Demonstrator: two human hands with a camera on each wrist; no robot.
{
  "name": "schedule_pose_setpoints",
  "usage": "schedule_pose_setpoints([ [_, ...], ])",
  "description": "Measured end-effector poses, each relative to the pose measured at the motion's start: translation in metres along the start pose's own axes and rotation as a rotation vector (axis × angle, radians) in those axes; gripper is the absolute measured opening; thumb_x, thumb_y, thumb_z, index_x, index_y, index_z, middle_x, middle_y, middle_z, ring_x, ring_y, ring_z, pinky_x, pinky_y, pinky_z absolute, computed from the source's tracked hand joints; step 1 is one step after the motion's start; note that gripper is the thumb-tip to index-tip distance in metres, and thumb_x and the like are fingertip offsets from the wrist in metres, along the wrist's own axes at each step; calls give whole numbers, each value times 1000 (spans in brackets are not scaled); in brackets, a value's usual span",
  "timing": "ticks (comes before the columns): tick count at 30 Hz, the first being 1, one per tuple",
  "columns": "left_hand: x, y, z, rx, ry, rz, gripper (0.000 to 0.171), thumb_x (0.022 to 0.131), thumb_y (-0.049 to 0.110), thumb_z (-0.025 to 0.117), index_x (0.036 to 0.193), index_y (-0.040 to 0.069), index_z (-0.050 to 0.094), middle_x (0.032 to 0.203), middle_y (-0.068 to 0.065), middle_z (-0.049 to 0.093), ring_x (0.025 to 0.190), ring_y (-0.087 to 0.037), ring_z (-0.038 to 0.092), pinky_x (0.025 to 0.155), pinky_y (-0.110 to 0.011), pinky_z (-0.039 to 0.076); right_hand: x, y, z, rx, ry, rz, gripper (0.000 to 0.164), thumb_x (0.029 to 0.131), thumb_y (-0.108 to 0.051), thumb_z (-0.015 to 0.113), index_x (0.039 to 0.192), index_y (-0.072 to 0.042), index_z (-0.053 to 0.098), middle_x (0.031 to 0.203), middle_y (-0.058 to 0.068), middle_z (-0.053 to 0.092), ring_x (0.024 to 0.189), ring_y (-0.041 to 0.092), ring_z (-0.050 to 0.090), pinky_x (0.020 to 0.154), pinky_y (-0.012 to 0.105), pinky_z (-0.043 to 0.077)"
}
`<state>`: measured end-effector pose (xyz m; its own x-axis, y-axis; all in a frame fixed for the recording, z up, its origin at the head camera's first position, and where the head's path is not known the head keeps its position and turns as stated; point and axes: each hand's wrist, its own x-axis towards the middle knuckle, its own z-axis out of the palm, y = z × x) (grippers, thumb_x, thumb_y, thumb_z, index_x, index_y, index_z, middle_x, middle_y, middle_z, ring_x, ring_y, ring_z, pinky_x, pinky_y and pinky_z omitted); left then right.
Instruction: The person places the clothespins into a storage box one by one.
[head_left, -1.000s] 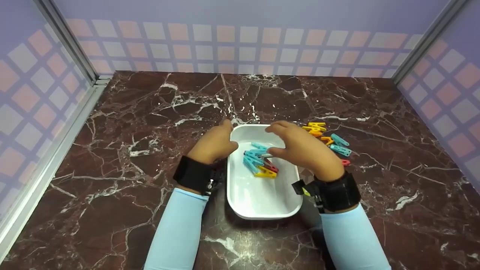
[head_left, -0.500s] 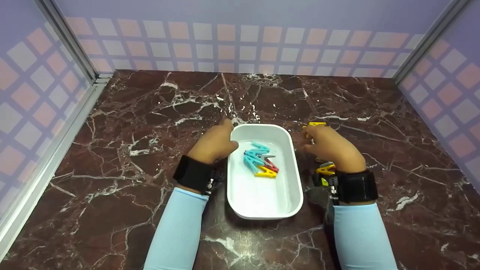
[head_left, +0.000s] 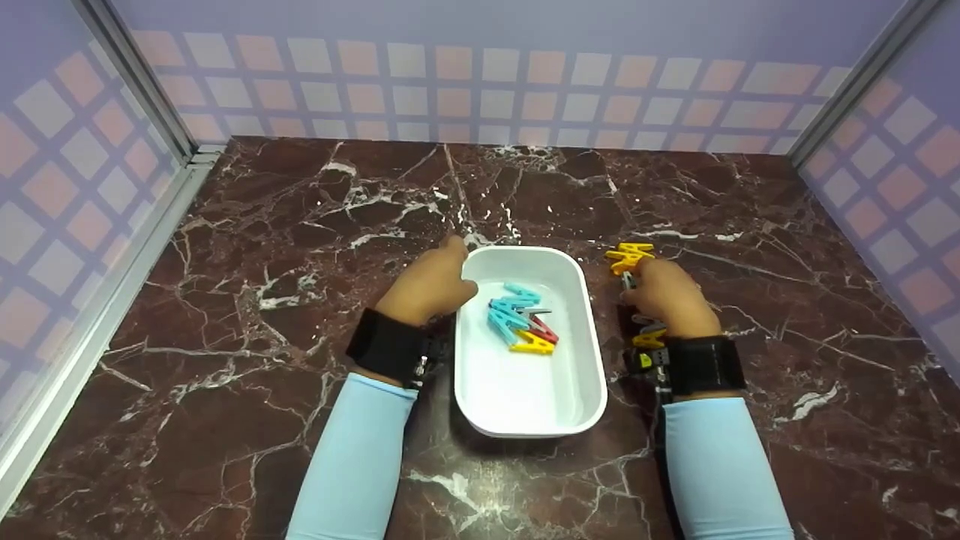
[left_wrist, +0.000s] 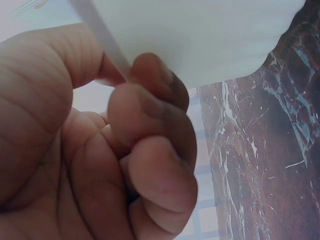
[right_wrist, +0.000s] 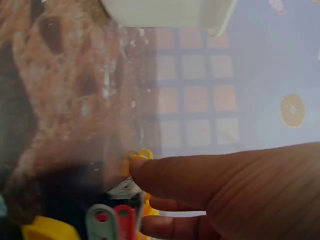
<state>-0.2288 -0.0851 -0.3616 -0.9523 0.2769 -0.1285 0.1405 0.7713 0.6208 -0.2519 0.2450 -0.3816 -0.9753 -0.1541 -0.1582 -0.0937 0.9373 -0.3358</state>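
Evidently, a dark, marbled table (head_left: 225,360) is used as the ground for everything. On it a white box (head_left: 517,394) is set lengthwise between the two hands, probably so that it can be reached from both sides.

The left hand (head_left: 429,283) is closed on the box: its rim is pinched between thumb and bent fingers at the far left part, presumably so that the box is steadied. The right hand (head_left: 670,295) is placed well outside the opposite wall, lowered among loose pegs; whether one is gripped by it cannot be told, since the fingertips are partly hidden.

Within the box, a small heap is formed by blue pegs (head_left: 512,319), a red peg (head_left: 545,330) and a yellow peg (head_left: 532,346), all grouped around the middle, between the hands and untouched by either. Outside, a cluster of yellow pegs (head_left: 628,257) is seen just beyond the right hand's fingertips, and another yellow one is half covered near that wrist. In the right wrist view, a second red peg (right_wrist: 125,220) and a grey-green peg (right_wrist: 102,220) are shown side by side, close to the fingertips.
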Motion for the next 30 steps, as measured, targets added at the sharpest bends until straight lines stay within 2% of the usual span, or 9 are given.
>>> schedule_pose_setpoints([
  [4, 0, 0, 0, 11, 0, 1, 50, 84, 10, 57, 130, -3, 42, 113, -22, 62, 97, -33, 58, 87, -46, 49, 3, 2, 5, 37, -4, -9, 15, 82, -8, 63, 93, 1, 57, 82, 13, 55, 77, 33, 52, 70, 46, 42],
  [7, 0, 0, -1, 11, 1, 5, 50, 84, 10, 57, 130, -4, 42, 113, -22, 62, 96, -33, 59, 86, -46, 49, 3, 1, 7, 52, -24, -30, 22, 86, -8, 61, 105, 3, 59, 89, 15, 60, 79, 31, 55, 71, 45, 45],
  [10, -1, 0, -1, 8, 3, 7, 49, 84, 9, 56, 129, -4, 42, 113, -22, 62, 96, -33, 59, 85, -46, 49, 4, -3, 8, 74, -57, -47, 26, 89, -9, 60, 112, 3, 58, 91, 15, 63, 76, 29, 59, 67, 42, 48],
  [14, -1, 0, -1, 4, 8, 6, 47, 84, 10, 57, 127, -3, 43, 112, -22, 62, 96, -33, 59, 85, -46, 49, 5, -8, 10, 101, -82, -80, 36, 85, -7, 64, 120, -1, 61, 93, 15, 64, 71, 27, 60, 59, 39, 50],
  [18, 0, 0, -1, 0, 3, -3, 49, 84, 10, 57, 130, -3, 42, 114, -22, 61, 98, -33, 59, 87, -45, 49, 6, -13, 13, 89, -93, -116, 54, 83, -4, 66, 136, -3, 57, 112, 19, 66, 91, 32, 63, 74, 45, 52],
  [22, 0, 0, -1, 6, -6, -8, 51, 85, 10, 56, 131, -3, 41, 114, -22, 61, 96, -33, 59, 85, -45, 49, 6, -15, 14, 73, -95, -148, 52, 86, -3, 63, 137, 0, 55, 123, 23, 63, 109, 38, 60, 90, 53, 48],
  [30, -1, 2, -1, 11, -7, -6, 48, 85, 10, 57, 129, -3, 42, 109, -21, 62, 92, -32, 59, 80, -43, 49, 0, -18, 7, 97, -87, -183, 51, 87, -2, 61, 137, 1, 55, 123, 24, 63, 112, 39, 59, 93, 53, 48],
])
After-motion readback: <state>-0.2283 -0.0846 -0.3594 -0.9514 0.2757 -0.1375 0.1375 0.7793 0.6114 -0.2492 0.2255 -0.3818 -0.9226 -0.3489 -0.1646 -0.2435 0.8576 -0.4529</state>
